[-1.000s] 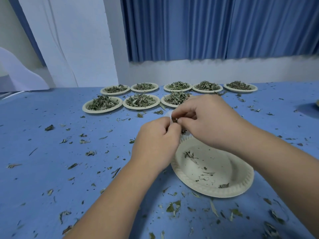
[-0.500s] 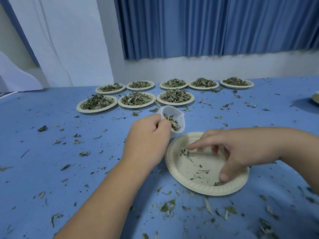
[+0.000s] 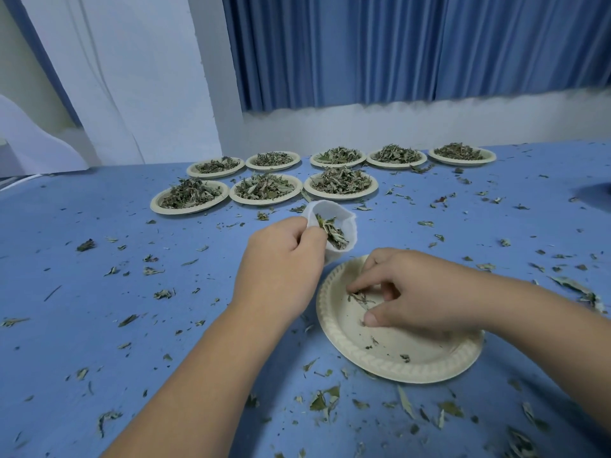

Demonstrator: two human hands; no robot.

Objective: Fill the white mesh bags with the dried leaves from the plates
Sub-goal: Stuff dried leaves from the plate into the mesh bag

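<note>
Gripping hand: left hand (image 3: 281,259), fingers and thumb curled round the side of the bag, holding it up with its mouth open toward the camera.
Bags: one white mesh bag (image 3: 351,226), at 11 o'clock from the near plate, just past its rim.
Bag contents: one small bunch of dried leaves (image 3: 332,231), lying against the inner wall.
Picking hand: right hand (image 3: 413,292), palm down over the near plate, fingers curled, index tip and thumb pinching a leaf clump (image 3: 359,297) at the plate's 10 o'clock side.
Near plate (image 3: 413,358): one, cream paper with a ribbed rim, flat on the counter at 5 o'clock of the view; it holds the clump and a few crumbs.
Full plates: eight, all heaped with leaves, far off at 12 o'clock.
Front row (image 3: 266,201): three plates, side by side.
Back row (image 3: 338,165): five plates, just behind the front three.
Plates in all: nine.
Counter (image 3: 99,292): one, blue surface.
Loose scraps (image 3: 324,399): too many to count, strewn across the counter, thickest at 6 o'clock of the near plate.
Backdrop: one blue curtain (image 3: 396,44) at 12 to 2 o'clock.
</note>
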